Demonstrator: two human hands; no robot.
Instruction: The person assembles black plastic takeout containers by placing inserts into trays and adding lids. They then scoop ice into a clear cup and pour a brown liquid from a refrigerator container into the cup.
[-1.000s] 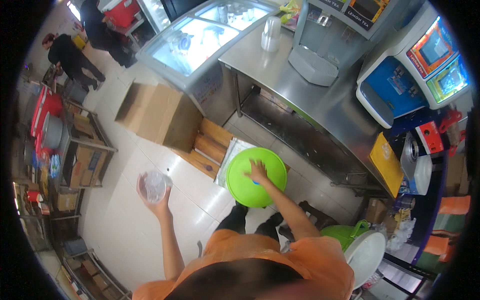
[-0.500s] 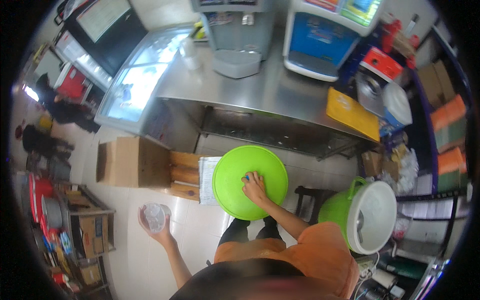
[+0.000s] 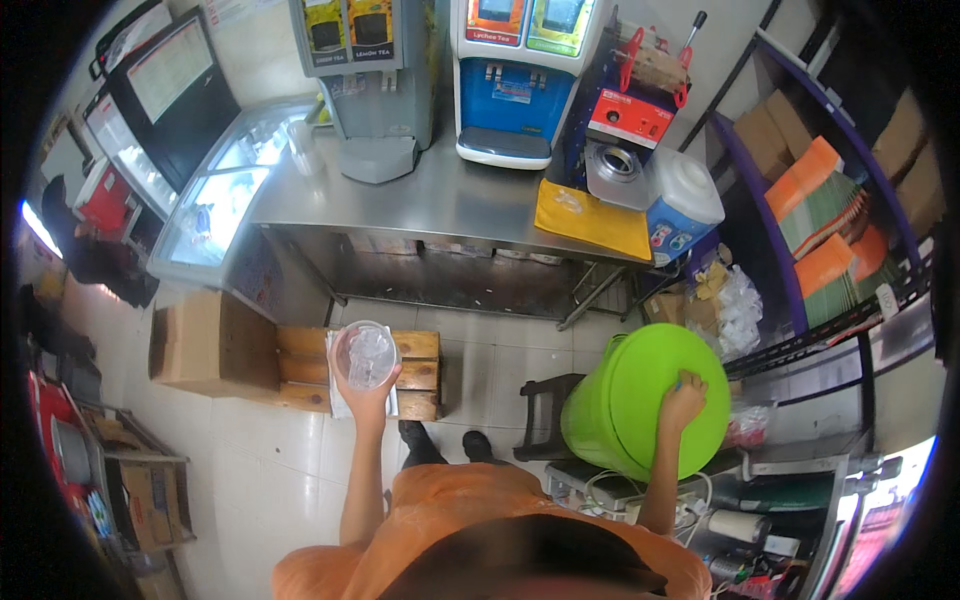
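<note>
My left hand (image 3: pixel 366 400) is wrapped round a clear plastic cup (image 3: pixel 368 358) with ice in it, held above a wooden pallet. On the right, my right hand (image 3: pixel 684 402) grips the bright green round lid (image 3: pixel 642 392) near its middle; the exact grip point is hidden under my fingers. A bit of blue shows at the fingertips. The lid sits over the mouth of a green bucket (image 3: pixel 586 418), covering its white inside. The bucket stands beside a dark stool (image 3: pixel 541 420).
A steel counter (image 3: pixel 450 215) ahead carries two drink dispensers (image 3: pixel 505 110), a red-fronted sealing machine (image 3: pixel 628 115) and a yellow cloth (image 3: pixel 590 222). A cardboard box (image 3: pixel 200 340) rests by the wooden pallet (image 3: pixel 420 350). Purple shelving (image 3: pixel 770 205) lines the right; a glass-topped freezer (image 3: pixel 215 215) is left.
My right hand has carried the lid rightward from in front of my body onto the bucket, which stood uncovered. My left hand has moved up and right with the cup.
</note>
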